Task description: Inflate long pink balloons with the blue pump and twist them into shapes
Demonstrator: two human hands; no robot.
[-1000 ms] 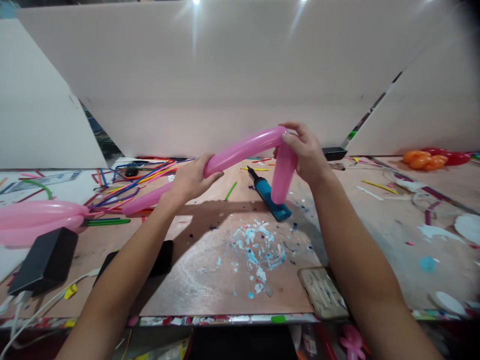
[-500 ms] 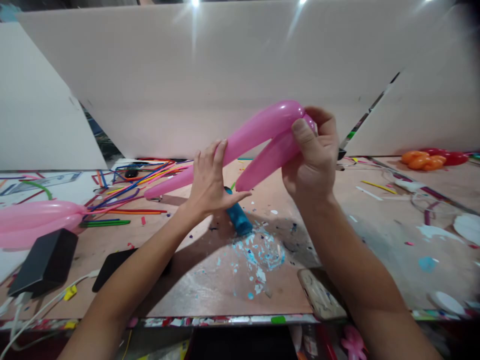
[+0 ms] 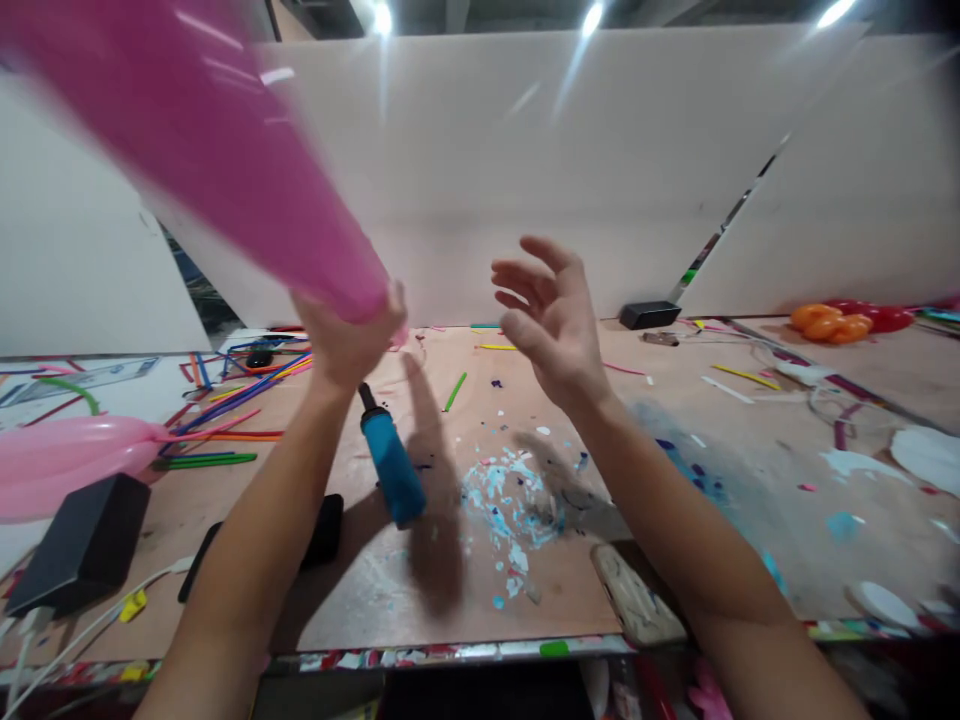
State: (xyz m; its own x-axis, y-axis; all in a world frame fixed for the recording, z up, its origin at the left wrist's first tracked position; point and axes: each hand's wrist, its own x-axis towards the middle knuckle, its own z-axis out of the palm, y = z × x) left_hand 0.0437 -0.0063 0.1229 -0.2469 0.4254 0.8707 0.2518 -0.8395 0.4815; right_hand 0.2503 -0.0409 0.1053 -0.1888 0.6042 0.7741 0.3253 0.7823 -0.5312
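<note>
A long pink balloon (image 3: 225,160), smeared by motion, rises from my left hand (image 3: 345,340) toward the upper left, close to the camera. My left hand is closed round its lower end, and a bit of pink shows beyond the fingers. To the right, my right hand (image 3: 559,335) hangs in the air above the table, fingers apart and nothing in them. Below my left hand a blue balloon pump (image 3: 394,465) with a black nozzle lies on the table (image 3: 352,610).
Uninflated balloons (image 3: 247,385) in many colours lie at the left, by an inflated light pink balloon (image 3: 82,455) and a black box (image 3: 86,540) with cables. A phone (image 3: 637,595) lies at the front edge. Orange balloons (image 3: 829,322) sit far right. Blue flakes (image 3: 514,500) litter the middle.
The right hand has let go of the pink balloon and opened. My left hand has moved left, and the balloon has swung up toward the upper left.
</note>
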